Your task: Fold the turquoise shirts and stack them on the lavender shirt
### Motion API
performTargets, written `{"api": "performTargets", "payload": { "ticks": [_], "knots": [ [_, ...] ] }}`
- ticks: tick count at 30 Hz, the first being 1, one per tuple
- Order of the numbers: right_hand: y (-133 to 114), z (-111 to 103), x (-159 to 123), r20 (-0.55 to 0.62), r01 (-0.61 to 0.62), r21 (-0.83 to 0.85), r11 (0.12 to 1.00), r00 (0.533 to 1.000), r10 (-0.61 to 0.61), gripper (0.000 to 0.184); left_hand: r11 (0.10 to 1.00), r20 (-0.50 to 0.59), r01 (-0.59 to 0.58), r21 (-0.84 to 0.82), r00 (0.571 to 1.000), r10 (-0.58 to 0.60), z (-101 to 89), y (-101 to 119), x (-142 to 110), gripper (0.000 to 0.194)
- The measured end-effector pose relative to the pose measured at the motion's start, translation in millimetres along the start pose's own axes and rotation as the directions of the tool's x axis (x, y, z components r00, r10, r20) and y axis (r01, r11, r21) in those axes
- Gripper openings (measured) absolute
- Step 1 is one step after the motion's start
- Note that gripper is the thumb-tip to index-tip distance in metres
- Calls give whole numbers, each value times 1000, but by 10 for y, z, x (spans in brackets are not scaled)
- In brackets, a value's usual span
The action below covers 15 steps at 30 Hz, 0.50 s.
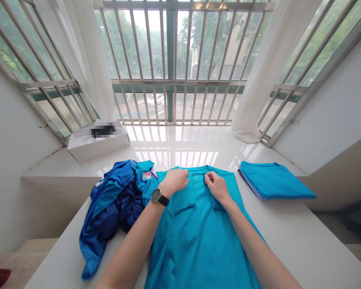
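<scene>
A turquoise T-shirt (204, 237) lies spread in front of me, its collar toward the window and both sleeves turned inward over the body. With its fingers curled, my left hand (176, 180) grips the shirt at the left sleeve; its fingertips are partly hidden. A watch with a black strap (159, 196) is on that wrist. Just right of the collar, my right hand (217, 186) pinches the edge of the right sleeve between thumb and fingers. The two hands are a short way apart, both over the upper part of the shirt.
A loose heap of blue and turquoise clothes (117, 200) lies to the left on the white table (313, 257). Folded clothes (276, 180) are stacked at the right. An open white box (99, 144) stands on the sill (180, 144), before a barred window with white curtains (255, 80).
</scene>
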State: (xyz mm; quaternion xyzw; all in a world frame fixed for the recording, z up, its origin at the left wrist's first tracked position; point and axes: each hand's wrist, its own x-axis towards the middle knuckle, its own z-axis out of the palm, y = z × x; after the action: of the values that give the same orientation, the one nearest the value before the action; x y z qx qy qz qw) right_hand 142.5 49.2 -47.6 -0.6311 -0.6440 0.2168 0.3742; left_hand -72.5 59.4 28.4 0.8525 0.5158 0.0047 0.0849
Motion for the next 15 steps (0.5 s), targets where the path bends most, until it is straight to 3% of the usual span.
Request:
{"api": "performTargets", "payload": {
  "ticks": [5,9,15],
  "knots": [
    [18,-23,6,128,13,21,1000,992,-15,26,999,3,-32,-2,999,32,49,43,11,24],
    [59,-132,34,225,16,49,999,974,-27,23,1000,4,-16,-6,1000,16,31,-50,17,25],
    [206,-288,93,163,38,-55,998,986,-29,19,998,-15,62,-4,998,-62,11,-295,19,27]
  ]
}}
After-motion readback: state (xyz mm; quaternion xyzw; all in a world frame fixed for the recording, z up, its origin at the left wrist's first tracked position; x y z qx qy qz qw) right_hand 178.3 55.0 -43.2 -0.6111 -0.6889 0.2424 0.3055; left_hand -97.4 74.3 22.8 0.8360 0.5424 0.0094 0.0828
